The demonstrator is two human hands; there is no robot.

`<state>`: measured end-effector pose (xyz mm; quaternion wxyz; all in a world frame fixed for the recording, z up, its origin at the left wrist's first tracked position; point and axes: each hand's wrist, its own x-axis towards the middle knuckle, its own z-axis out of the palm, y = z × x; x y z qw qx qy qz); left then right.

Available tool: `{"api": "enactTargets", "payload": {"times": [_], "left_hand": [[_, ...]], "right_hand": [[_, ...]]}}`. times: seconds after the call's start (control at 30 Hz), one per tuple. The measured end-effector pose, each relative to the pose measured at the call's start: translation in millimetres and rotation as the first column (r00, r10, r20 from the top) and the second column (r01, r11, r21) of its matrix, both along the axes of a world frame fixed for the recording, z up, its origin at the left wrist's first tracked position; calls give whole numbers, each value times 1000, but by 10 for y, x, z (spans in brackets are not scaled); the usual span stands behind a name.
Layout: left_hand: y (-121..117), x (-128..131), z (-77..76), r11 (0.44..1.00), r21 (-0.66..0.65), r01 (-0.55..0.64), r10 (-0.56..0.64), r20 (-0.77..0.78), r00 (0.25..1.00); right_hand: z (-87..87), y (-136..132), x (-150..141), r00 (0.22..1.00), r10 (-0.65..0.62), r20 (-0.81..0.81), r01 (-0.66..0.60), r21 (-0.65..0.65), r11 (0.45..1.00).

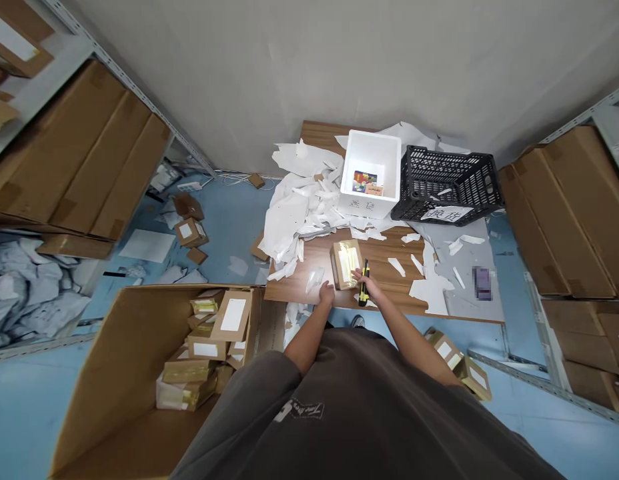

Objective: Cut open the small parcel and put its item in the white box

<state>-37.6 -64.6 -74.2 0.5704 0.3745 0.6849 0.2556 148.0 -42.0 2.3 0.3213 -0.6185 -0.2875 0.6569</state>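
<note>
A small cardboard box (346, 264), bound with yellowish tape and bearing a white label, sits at the near edge of the wooden table (319, 247). My right hand (367, 283) is at its right side, holding a yellow and black utility knife (364, 285) with some fingers reaching over the box's corner. Just left of the box, low at the table edge, is my left hand (326, 293). Its fingers look curled together, and what they hold, if anything, is hidden. A clear plastic scrap (314, 279) lies beside the left hand.
Behind the box stand a white bin (353, 205) with small colourful packs inside and a black crate (412, 180). Torn white paper (289, 207) is heaped at left. A large open carton (104, 373) of taped boxes stands left. Shelves with cartons (84, 153) flank both sides.
</note>
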Motion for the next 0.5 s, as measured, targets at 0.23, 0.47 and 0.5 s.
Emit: {"api": "enactTargets", "payload": {"times": [0.23,0.47,0.5], "left_hand": [[715,-355,255,811,340,476,-385,-304,871],[1139,-213,344,681,125,721,-618,-429,659],[1126,-188,331,682,92,725,-618,-459,639]], "right_hand": [[-21,-27,6,998,1,-58,-1,-7,1000],[140,301,184,959,52,279,-63,30,998],[154,383,171,938,80,337,-101,46,994]]}}
